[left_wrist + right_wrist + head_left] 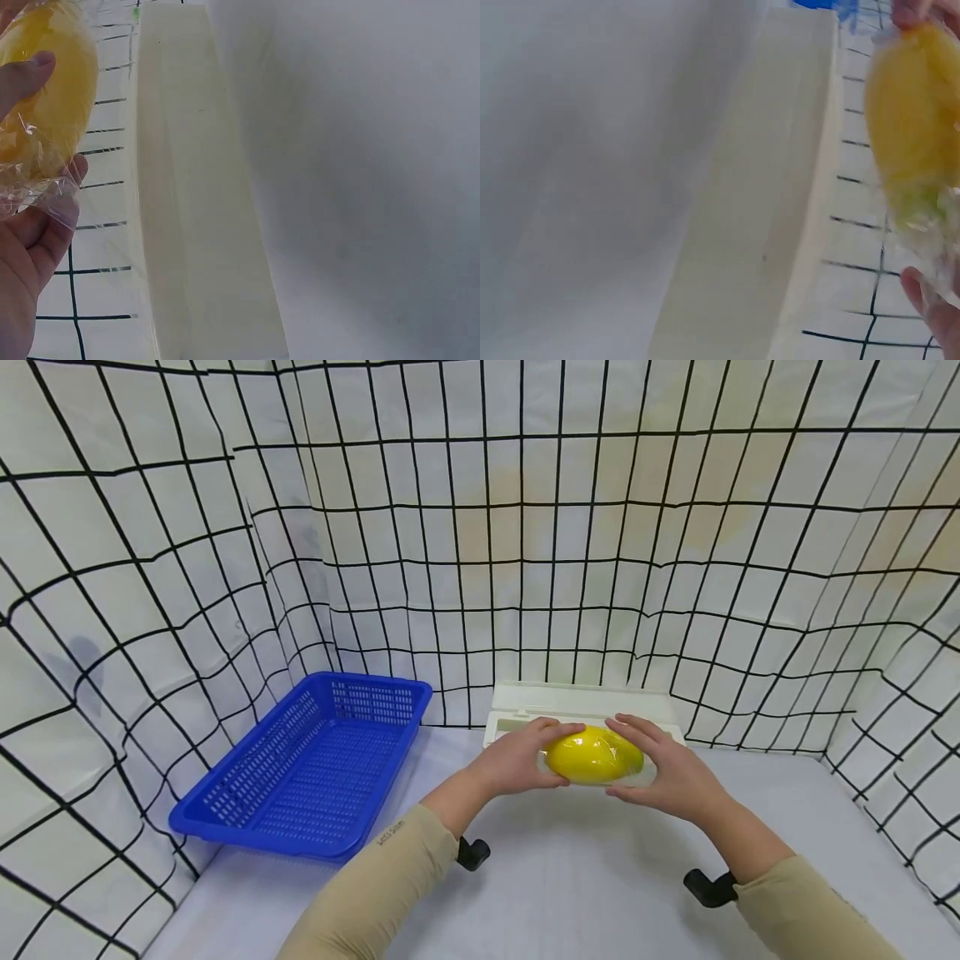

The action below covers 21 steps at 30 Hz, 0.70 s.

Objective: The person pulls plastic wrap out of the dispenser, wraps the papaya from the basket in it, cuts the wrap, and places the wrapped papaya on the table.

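Observation:
A smooth yellow mango (592, 755) with a greenish right end is held up in front of me, covered in shiny clear plastic film (64, 199). My left hand (519, 760) grips its left end, fingers above and thumb below in the head view. At the other end, my right hand (678, 777) holds it the same way. Loose film bunches by the fingers of both hands in the wrist views. Behind and below the mango stands a long white box (585, 697) with its lid raised, partly hidden by the hands.
A blue perforated plastic basket (322, 777) sits on the white table (585, 893) to the left. Black wire grid panels (517, 535) backed with white sheeting surround the table on the left, back and right. A black wrist mount shows under each forearm.

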{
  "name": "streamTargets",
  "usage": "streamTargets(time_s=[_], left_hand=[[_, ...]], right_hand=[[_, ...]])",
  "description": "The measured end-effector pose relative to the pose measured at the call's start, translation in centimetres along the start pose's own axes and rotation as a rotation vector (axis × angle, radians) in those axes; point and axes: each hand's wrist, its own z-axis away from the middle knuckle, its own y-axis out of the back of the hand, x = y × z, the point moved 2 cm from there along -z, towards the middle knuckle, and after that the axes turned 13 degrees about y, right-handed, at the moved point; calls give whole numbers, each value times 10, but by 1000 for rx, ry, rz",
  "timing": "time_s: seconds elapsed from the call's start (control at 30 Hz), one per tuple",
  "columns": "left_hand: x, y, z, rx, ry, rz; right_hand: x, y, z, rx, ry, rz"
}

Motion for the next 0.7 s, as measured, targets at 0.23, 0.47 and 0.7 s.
streamTargets(time_s=[0.23,0.47,0.7], left_hand=[[-5,1,-5,-61,40,126],[-5,2,-7,-123,44,222],[-4,4,-3,-113,125,350]], right_hand=[[7,-17,0,53,152,121],[14,-22,-3,65,113,46],[16,-15,-5,92,81,13]])
